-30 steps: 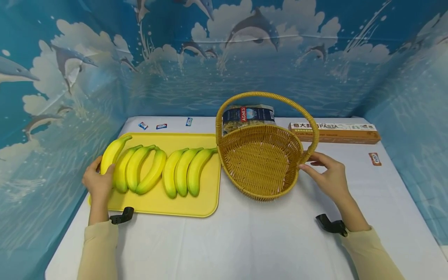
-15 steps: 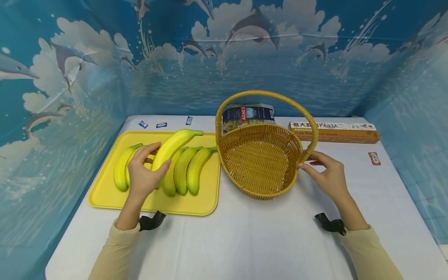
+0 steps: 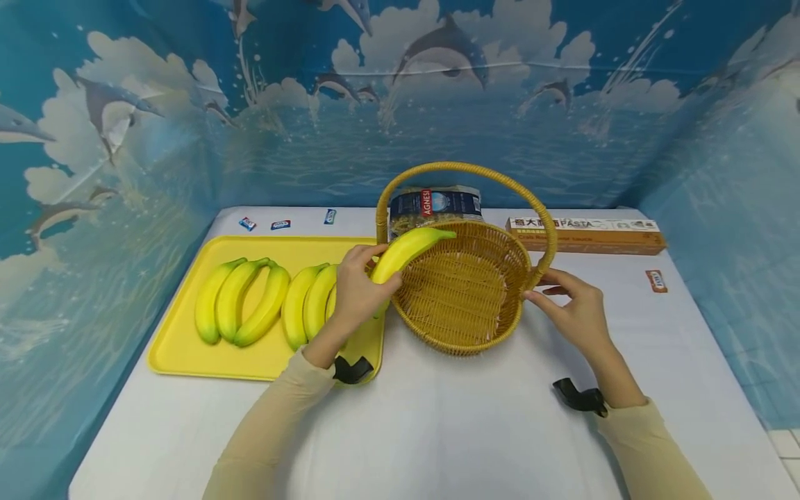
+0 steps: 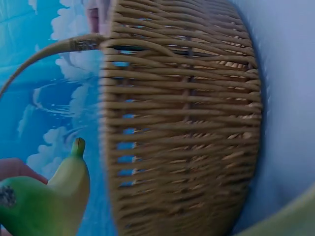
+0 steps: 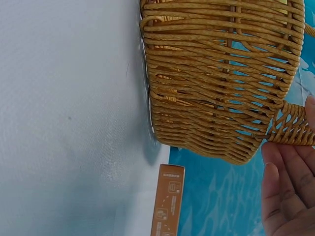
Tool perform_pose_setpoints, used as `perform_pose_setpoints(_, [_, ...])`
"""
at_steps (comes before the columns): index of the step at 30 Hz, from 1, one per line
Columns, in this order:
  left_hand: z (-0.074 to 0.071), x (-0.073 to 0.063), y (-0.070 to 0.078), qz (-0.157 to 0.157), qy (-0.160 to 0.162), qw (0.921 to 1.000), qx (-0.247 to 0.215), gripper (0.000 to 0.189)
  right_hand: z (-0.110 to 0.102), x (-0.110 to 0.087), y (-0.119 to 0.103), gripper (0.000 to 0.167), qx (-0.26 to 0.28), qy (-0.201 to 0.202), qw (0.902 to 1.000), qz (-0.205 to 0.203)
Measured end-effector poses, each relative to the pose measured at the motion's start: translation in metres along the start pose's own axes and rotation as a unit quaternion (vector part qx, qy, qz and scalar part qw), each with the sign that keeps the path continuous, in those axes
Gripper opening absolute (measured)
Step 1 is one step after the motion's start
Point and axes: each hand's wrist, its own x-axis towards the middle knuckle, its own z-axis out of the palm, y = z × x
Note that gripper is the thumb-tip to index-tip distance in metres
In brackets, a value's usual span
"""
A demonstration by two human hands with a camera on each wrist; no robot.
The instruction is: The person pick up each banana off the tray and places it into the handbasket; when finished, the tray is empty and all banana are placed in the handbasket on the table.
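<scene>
In the head view my left hand (image 3: 361,288) grips a yellow banana (image 3: 409,251) with green ends, its stem pointing right over the left rim of the wicker basket (image 3: 459,347). The left wrist view has this banana (image 4: 66,196) close to the basket's woven side (image 4: 182,123). My right hand (image 3: 576,310) holds the basket at the right foot of its arched handle; part of that hand (image 5: 290,182) appears in the right wrist view. Several bananas (image 3: 231,298) lie on the yellow tray (image 3: 206,366), some partly hidden by my left hand and arm.
Behind the basket stands a bag of Agnesi pasta (image 3: 453,201). A long pasta box (image 3: 587,236) lies back right, near a red wrapped candy (image 3: 656,281). Small blue wrapped candies (image 3: 280,224) lie behind the tray. A dolphin-print curtain (image 3: 300,153) encloses the white table (image 3: 450,430).
My left hand has lifted the leftmost banana off the tray and carried it rightward across the other bananas to the basket. My right hand has stayed at the basket handle.
</scene>
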Motion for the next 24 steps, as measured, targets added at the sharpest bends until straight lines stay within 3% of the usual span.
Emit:
perform_pose_setpoints(4, [0.03,0.013,-0.001,-0.005,-0.022,0.9996,0.018,0.048,-0.002,0.0,0.001,0.045,0.004,0.0,1.0,0.001])
perform_pose_setpoints(9, [0.052,0.022,-0.001,-0.012,-0.031,0.9979,0.056,0.048,-0.002,0.0,0.002,0.045,0.006,-0.003,1.0,0.002])
perform_pose_setpoints(17, [0.068,0.02,-0.012,-0.04,-0.041,0.9925,0.108,0.046,0.001,0.001,0.0,0.044,0.009,-0.004,1.0,-0.001])
perform_pose_setpoints(24, [0.073,0.019,-0.012,-0.034,-0.034,0.9906,0.128,0.043,0.0,0.0,0.0,0.044,0.006,-0.002,1.0,0.005])
